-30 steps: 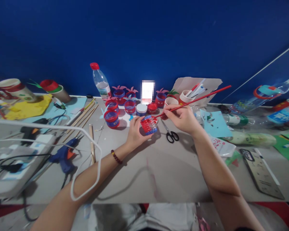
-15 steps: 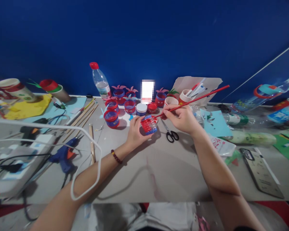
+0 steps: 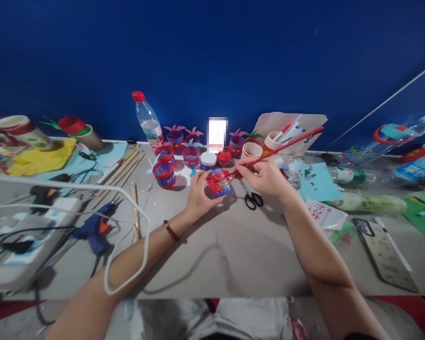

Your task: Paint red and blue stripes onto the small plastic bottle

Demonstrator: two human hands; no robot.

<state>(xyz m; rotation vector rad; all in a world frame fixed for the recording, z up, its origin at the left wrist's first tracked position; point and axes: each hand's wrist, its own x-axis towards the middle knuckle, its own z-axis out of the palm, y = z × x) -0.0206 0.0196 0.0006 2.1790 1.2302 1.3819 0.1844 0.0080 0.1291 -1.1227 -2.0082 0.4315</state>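
Note:
Tilted on its side, a cut plastic bottle piece painted red and blue, with a see-through patch, is gripped by my left hand. A red paintbrush is pinched in my right hand, its tip at the painted side of the bottle piece. Just behind are an open red paint jar and a white-lidded blue jar. A paper cup stands behind my right hand. Black-handled scissors lie below that hand.
Several painted cups with eyes, such as one red and blue cup, stand at the back beside a water bottle. On the left lie a glue gun, a power strip and a looping white cable. A phone lies right.
My right hand has shifted slightly left, and the brush has slid down and left over the bottle piece. More red shows on its side. My left hand stays nearly still.

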